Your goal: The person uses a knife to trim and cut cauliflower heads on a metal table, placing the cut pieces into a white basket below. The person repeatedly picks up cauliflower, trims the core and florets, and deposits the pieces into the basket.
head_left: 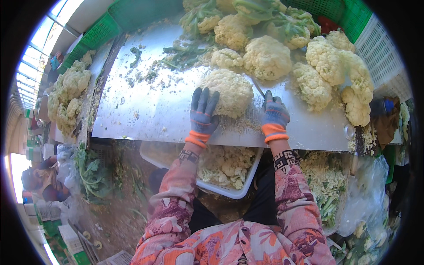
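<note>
A trimmed cauliflower head [227,90] sits on the metal tabletop in front of me. My left hand [204,110], in a grey-blue glove with an orange cuff, lies against its left side with the fingers stretched out. To the right of the head, my right hand [274,115] wears a matching glove and is closed around a knife [258,87]. The thin blade points up and left, beside the cauliflower's right edge; the handle is mostly hidden in the glove. Small crumbs lie on the metal between my hands.
More cauliflowers [267,57] are piled at the far side and right. Others [70,90] stand at the left. Below the table edge, a white tub [240,193] holds florets. Leaf scraps [181,55] litter the metal table [132,101]. Green crates [353,20] line the back. Another person [44,179] is far left.
</note>
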Motion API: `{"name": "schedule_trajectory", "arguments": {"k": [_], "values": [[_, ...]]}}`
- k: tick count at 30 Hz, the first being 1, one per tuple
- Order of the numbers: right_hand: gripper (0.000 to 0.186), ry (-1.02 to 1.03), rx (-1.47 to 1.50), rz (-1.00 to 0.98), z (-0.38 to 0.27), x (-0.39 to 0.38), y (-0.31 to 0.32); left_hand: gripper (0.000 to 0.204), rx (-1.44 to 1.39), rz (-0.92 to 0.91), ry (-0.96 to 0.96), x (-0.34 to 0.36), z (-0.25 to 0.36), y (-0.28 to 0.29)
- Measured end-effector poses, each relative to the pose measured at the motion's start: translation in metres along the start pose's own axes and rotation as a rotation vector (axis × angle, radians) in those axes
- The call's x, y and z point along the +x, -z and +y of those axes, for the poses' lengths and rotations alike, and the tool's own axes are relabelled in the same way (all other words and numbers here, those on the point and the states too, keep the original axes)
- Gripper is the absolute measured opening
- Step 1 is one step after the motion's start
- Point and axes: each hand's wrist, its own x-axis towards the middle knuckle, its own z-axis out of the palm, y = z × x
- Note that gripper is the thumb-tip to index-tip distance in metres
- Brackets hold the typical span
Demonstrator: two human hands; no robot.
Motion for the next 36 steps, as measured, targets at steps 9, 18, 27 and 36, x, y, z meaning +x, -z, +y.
{"name": "schedule_trajectory", "arguments": {"k": [9,18,27,36], "values": [[0.05,0.16,0.093,-0.13,-0.011,-0.015,0.023,0.079,-0.011,-0.011,0.029,0.003,0.004,0.002],[0.039,-0.052,0.23,-0.16,-0.021,-0.024,0.033,0.086,-0.005,-0.019,0.023,0.001,0.001,0.001],[0.025,-0.274,0.029,-0.408,0.057,0.002,0.041,0.081,0.016,0.01,0.05,0.01,0.004,0.001],[0.057,-0.158,-0.023,-0.068,0.142,-0.003,0.036,0.045,-0.584,0.293,0.737,0.069,-0.026,-0.023]]}}
